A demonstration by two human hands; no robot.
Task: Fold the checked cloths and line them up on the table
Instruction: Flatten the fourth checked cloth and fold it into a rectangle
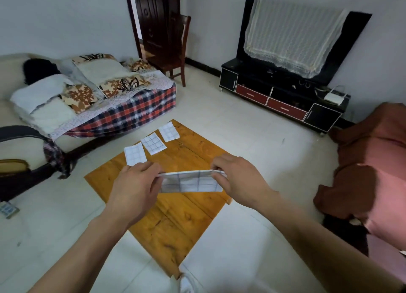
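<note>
Wooden table (pixel 175 216), tiled floor (pixel 252 139), sofa (pixel 66 99)

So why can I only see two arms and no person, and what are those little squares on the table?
The camera sits on the person's head and looks down, so you see only their arms. There is no machine here, just two bare hands. The left hand and the right hand each pinch an end of one checked cloth, held up above the wooden table while it is being folded. The three little squares are cloths already folded, lying in a row along the table's far left edge. Around it are a bed, a chair and a covered television.
</note>
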